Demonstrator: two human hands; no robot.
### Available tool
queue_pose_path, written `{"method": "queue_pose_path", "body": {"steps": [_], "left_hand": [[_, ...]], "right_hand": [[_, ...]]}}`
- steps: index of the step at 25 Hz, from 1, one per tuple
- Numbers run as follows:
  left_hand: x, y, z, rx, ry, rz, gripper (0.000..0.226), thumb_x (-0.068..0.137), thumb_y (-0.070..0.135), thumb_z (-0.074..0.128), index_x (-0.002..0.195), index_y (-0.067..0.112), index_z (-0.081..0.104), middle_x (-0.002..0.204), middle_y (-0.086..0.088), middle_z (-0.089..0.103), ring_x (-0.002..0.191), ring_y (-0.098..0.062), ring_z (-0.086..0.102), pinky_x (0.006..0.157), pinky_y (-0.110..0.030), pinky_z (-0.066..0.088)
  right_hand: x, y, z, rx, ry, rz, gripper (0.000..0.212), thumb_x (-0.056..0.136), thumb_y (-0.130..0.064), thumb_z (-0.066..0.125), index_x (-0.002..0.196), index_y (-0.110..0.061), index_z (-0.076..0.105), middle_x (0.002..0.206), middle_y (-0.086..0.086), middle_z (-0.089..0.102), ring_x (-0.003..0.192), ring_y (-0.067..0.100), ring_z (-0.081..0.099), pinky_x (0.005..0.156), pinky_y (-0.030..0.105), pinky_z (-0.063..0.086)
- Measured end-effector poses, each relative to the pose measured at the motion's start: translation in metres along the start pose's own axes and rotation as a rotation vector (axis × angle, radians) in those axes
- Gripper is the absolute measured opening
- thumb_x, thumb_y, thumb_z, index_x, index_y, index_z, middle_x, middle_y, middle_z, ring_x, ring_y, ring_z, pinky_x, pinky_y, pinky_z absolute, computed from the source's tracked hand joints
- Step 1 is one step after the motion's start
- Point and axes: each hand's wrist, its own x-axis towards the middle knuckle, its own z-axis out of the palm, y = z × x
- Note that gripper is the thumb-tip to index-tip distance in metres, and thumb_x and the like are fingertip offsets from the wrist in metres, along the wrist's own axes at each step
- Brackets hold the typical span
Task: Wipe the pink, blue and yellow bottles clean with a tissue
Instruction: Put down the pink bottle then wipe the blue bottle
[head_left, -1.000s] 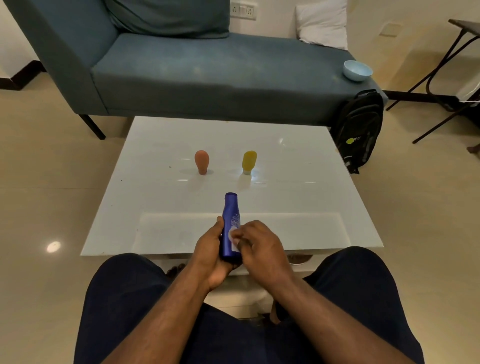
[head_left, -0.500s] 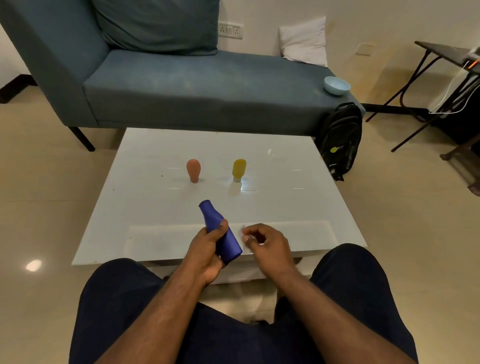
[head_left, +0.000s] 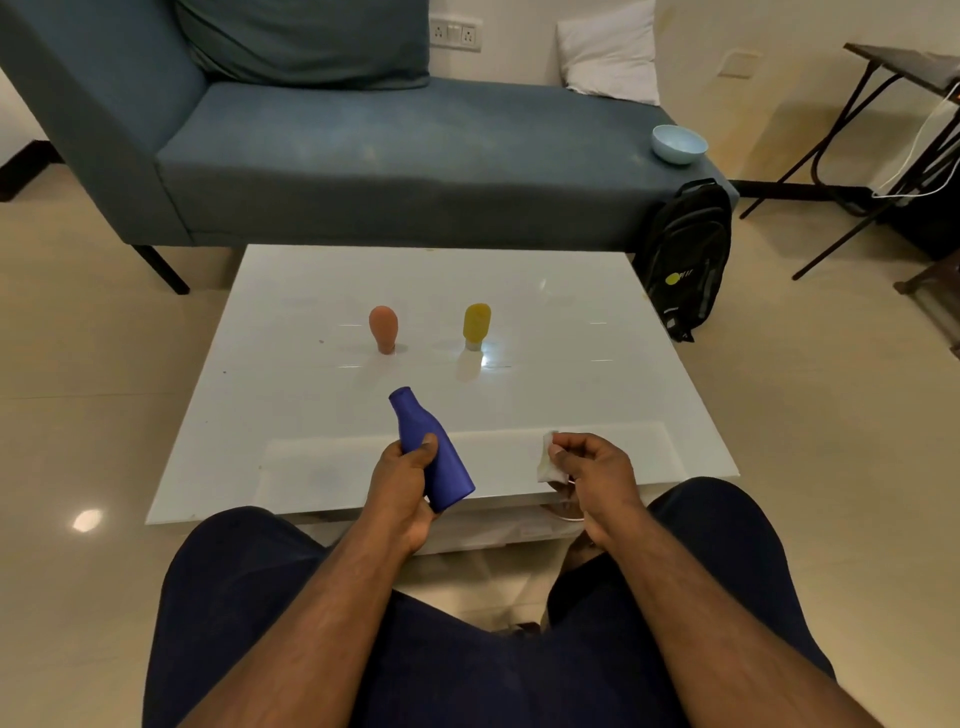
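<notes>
My left hand (head_left: 402, 480) grips the blue bottle (head_left: 434, 451) by its body, above the near edge of the white table (head_left: 597, 374), the neck tilted up and to the left. My right hand (head_left: 592, 475) pinches a small crumpled white tissue (head_left: 547, 460) well to the right of that bottle, apart from it. The pink bottle (head_left: 383, 328) and the yellow bottle (head_left: 476, 325) stand cap-down side by side in the middle of the table, pink on the left.
A blue-grey sofa (head_left: 395, 156) runs behind the table, with a pale blue bowl (head_left: 679, 144) at its right end and a black backpack (head_left: 688, 257) leaning against it. A dark folding stand (head_left: 883, 119) is at the right. My knees sit below the table's near edge.
My right hand left the blue bottle and moved to the right with the tissue. My left hand tilted the bottle's neck to the left.
</notes>
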Motion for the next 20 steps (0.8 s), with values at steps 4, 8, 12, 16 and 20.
{"method": "queue_pose_path", "body": {"steps": [4, 8, 12, 16, 20], "left_hand": [[0.009, -0.007, 0.001, 0.064, -0.001, 0.019, 0.037, 0.099, 0.015, 0.061, 0.134, 0.013, 0.052, 0.128, -0.007, 0.063, 0.112, -0.026, 0.063, 0.078, -0.046, 0.056], [0.021, -0.004, 0.004, 0.199, 0.017, 0.085, 0.04, 0.098, 0.011, 0.061, 0.135, 0.016, 0.048, 0.124, -0.004, 0.063, 0.103, -0.019, 0.065, 0.08, -0.038, 0.056], [0.048, 0.008, 0.008, 0.326, 0.026, 0.132, 0.048, 0.093, 0.007, 0.067, 0.136, 0.015, 0.049, 0.13, -0.008, 0.063, 0.115, -0.025, 0.064, 0.1, -0.048, 0.054], [0.084, 0.029, 0.019, 0.512, 0.122, 0.206, 0.053, 0.088, 0.005, 0.072, 0.135, 0.016, 0.05, 0.127, -0.003, 0.063, 0.116, -0.024, 0.061, 0.103, -0.046, 0.052], [0.126, 0.05, 0.034, 0.627, 0.167, 0.301, 0.05, 0.088, 0.001, 0.07, 0.133, 0.012, 0.051, 0.12, -0.002, 0.061, 0.113, -0.025, 0.059, 0.098, -0.039, 0.049]], "right_hand": [[0.006, 0.013, -0.005, -0.049, 0.0, 0.019, 0.012, 0.086, -0.01, 0.07, 0.095, -0.017, 0.073, 0.102, 0.005, 0.071, 0.098, 0.026, 0.066, 0.08, 0.051, 0.058], [0.011, 0.022, 0.006, -0.251, -0.053, -0.084, 0.012, 0.086, -0.013, 0.069, 0.094, -0.022, 0.072, 0.095, -0.002, 0.07, 0.094, 0.018, 0.066, 0.083, 0.04, 0.058], [0.03, 0.017, 0.025, -0.219, -0.101, -0.093, 0.014, 0.088, -0.007, 0.066, 0.096, -0.017, 0.071, 0.096, 0.001, 0.068, 0.09, 0.017, 0.065, 0.077, 0.033, 0.06], [0.07, 0.016, 0.034, -0.213, -0.134, -0.045, 0.015, 0.088, -0.006, 0.066, 0.095, -0.018, 0.07, 0.099, 0.001, 0.068, 0.092, 0.017, 0.065, 0.078, 0.034, 0.059], [0.097, 0.027, 0.035, -0.227, -0.154, -0.02, 0.015, 0.087, -0.006, 0.067, 0.094, -0.018, 0.071, 0.096, 0.0, 0.069, 0.089, 0.016, 0.066, 0.076, 0.03, 0.059]]}}
